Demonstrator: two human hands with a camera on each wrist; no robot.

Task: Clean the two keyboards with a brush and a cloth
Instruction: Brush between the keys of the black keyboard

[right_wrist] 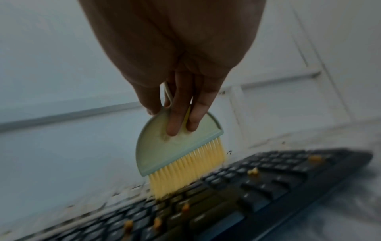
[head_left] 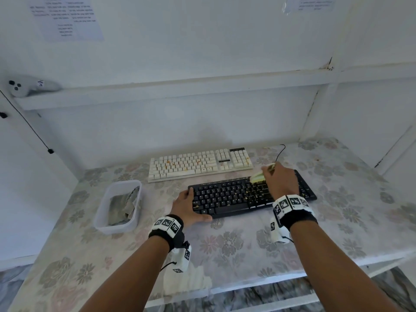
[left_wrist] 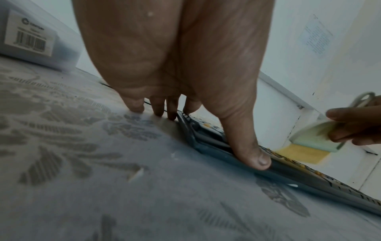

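A black keyboard [head_left: 225, 199] lies on the floral table cover, with a white keyboard [head_left: 198, 164] right behind it. Yellow-orange crumbs dot both. My right hand [head_left: 280, 182] grips a pale green brush [head_left: 258, 175] with yellow bristles [right_wrist: 185, 171]; the bristles touch the keys at the black keyboard's [right_wrist: 278, 179] right-middle. My left hand [head_left: 188, 204] rests at the black keyboard's [left_wrist: 206, 138] left end, thumb [left_wrist: 247, 146] pressed along its front edge and fingers on the table. A grey cloth [head_left: 123, 203] lies crumpled in a clear plastic tub [head_left: 99, 212] at the left.
The wall rises just behind the white keyboard, with a ledge above holding a white controller [head_left: 24, 85]. A thin black cable [head_left: 280, 152] curls behind the keyboards. A white crumpled piece [head_left: 186, 282] lies at the table's front edge. Loose crumbs [left_wrist: 136, 174] lie on the cover.
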